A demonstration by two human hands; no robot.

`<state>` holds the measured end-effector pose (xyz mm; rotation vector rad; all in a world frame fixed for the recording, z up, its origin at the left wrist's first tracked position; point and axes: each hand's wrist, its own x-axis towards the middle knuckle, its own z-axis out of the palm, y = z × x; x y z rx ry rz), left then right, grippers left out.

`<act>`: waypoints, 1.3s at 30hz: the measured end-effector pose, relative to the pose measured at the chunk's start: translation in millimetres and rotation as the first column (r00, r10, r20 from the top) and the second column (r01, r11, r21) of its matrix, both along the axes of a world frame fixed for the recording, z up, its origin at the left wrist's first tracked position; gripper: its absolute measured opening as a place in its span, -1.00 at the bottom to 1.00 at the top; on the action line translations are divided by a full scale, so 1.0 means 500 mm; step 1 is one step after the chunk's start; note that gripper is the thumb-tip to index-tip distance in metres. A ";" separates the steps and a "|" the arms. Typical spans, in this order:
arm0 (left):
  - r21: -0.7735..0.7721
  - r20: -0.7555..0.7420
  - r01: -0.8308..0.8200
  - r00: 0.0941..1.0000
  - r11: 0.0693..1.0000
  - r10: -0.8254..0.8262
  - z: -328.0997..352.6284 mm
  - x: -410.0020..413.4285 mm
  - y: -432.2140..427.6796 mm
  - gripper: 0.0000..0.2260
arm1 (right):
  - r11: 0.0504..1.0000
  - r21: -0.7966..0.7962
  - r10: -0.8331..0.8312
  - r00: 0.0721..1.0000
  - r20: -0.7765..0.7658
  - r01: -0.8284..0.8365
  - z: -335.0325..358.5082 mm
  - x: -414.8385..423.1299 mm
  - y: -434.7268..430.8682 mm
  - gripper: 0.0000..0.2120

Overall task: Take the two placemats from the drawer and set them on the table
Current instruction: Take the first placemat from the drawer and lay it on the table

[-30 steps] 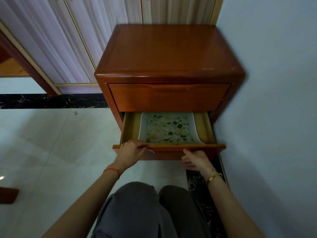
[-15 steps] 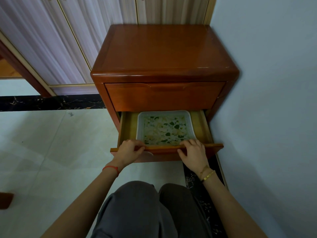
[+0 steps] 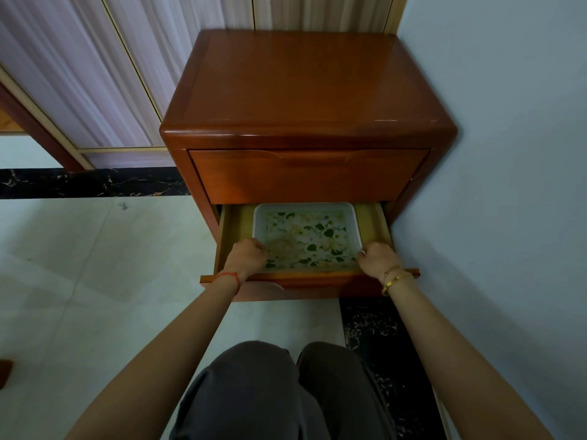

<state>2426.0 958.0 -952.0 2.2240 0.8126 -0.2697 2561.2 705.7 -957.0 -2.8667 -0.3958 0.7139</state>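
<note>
The lower drawer (image 3: 305,276) of a reddish wooden bedside table (image 3: 305,84) stands pulled out. Flat inside it lies a placemat (image 3: 306,239) with a white border and a green and yellow leaf print; I cannot tell whether a second one lies under it. Both my hands reach into the drawer. My left hand (image 3: 246,257) has its fingers curled on the mat's near left edge. At the near right corner my right hand (image 3: 378,260) pinches the white border.
The upper drawer (image 3: 308,173) is closed. A pale blue wall (image 3: 508,185) runs close along the table's right side. Wardrobe doors (image 3: 95,74) stand behind and to the left. Pale floor tiles (image 3: 95,265) spread to the left, and my knees (image 3: 279,392) are below the drawer.
Both hands left the drawer's front edge and went inside, apart to the mat's left and right edges. The drawer is out farther than before.
</note>
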 end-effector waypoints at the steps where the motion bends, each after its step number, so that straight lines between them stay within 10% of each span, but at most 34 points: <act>1: -0.024 -0.035 -0.003 0.999 1.000 0.002 0.001 0.009 -0.001 -0.73 | 0.999 -0.045 -0.014 0.996 -0.083 0.010 0.000 0.009 0.004 -0.72; 16: -0.142 -0.168 -0.330 0.937 0.933 0.306 -0.051 0.040 0.035 -0.73 | 0.953 -0.014 -0.298 0.926 -0.230 0.303 -0.045 0.071 0.027 -0.83; 25: -0.473 -0.165 -0.516 0.848 0.715 0.503 -0.075 0.070 0.067 -0.66 | 0.601 0.261 -0.502 0.611 -0.612 0.755 -0.079 0.118 0.009 -0.79; 39: -0.430 -0.186 -0.497 0.866 0.754 0.464 0.103 0.045 0.015 -0.64 | 0.766 0.264 -0.494 0.800 -0.341 0.586 0.058 0.047 0.015 -0.62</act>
